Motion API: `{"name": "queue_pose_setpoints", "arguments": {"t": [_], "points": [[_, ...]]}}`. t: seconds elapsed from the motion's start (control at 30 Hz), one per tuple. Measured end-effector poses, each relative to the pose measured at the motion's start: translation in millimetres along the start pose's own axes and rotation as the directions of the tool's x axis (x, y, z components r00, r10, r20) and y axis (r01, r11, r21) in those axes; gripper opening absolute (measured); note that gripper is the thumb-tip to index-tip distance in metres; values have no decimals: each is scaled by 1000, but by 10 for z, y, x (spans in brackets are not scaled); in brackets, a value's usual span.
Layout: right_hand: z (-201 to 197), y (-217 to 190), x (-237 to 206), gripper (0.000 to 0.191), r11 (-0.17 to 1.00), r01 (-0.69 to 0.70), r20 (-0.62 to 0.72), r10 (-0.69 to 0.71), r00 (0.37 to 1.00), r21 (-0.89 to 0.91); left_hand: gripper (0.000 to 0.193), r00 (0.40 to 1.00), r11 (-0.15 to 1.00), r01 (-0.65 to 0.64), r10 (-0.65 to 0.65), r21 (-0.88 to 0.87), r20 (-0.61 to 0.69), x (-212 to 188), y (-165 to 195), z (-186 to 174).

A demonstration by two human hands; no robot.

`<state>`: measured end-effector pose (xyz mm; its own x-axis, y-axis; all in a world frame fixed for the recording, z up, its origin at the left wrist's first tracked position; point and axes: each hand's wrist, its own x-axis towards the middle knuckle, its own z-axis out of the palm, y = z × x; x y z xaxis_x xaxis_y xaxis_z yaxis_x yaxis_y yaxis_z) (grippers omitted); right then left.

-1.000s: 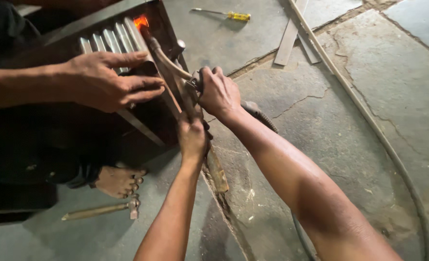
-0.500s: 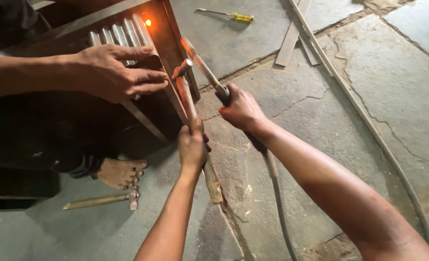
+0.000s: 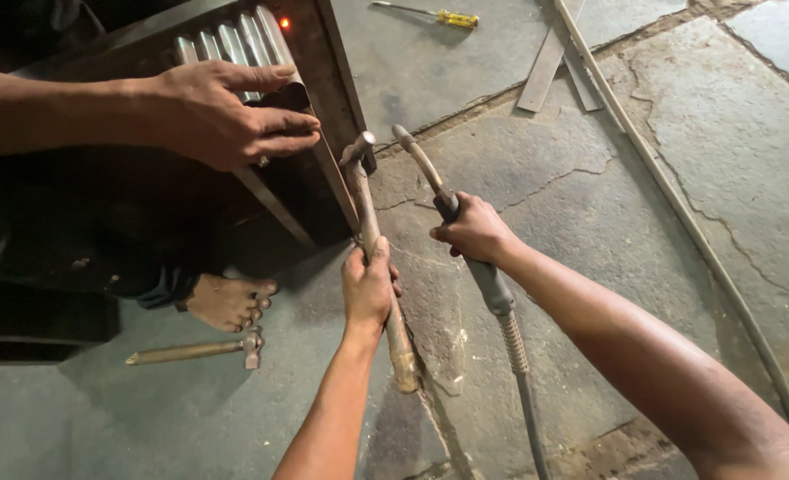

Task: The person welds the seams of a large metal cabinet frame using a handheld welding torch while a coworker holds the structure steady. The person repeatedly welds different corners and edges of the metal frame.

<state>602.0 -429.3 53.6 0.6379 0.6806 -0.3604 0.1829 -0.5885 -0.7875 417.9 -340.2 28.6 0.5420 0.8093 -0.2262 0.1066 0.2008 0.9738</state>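
The left hand point(image 3: 368, 286) is closed around the wooden handle of a hammer point(image 3: 375, 258), gripping it near the middle; the hammer stands almost upright, its metal head at the top, just beside the corner of a dark metal frame point(image 3: 323, 98), and its lower end reaches down to the stone floor point(image 3: 679, 160); the right hand point(image 3: 476, 233) is wrapped around a welding torch point(image 3: 465, 240), whose curved neck points up and to the left, with its tip near the hammer head but apart from it; the torch cable runs down from under the hand toward the lower edge; another person's hand point(image 3: 230, 116) rests on the frame, fingers spread over its ribbed bars; a bare foot point(image 3: 230, 300) lies below the frame, a second hammer point(image 3: 199, 350) just beside it on the floor; a yellow-handled screwdriver point(image 3: 430, 14) lies well apart, at the top.
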Motion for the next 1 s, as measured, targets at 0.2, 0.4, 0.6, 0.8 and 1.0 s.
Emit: {"name": "queue_pose_setpoints", "arguments": {"t": [0.2,0.4,0.6,0.8,1.0], "points": [[-2,17,-46,42,1000,19,6,-19,1000,13,42,999,999,34,-34,-23,4,-28,-44,-3],[10,26,-73,43,999,8,-5,-8,1000,44,41,1000,1000,18,-18,0,2,-60,9,-46],[-1,58,-106,44,1000,8,-29,-8,1000,14,41,1000,1000,8,-8,14,-7,-139,86,-43],[-7,302,-71,46,980,-39,48,31,998,195,41,999,996,22,-19,87,-33,-168,-269,-53],[-27,737,-50,46,908,-161,211,83,974,387,45,946,964,-164,214,210,-243,-390,-988,65]]}}
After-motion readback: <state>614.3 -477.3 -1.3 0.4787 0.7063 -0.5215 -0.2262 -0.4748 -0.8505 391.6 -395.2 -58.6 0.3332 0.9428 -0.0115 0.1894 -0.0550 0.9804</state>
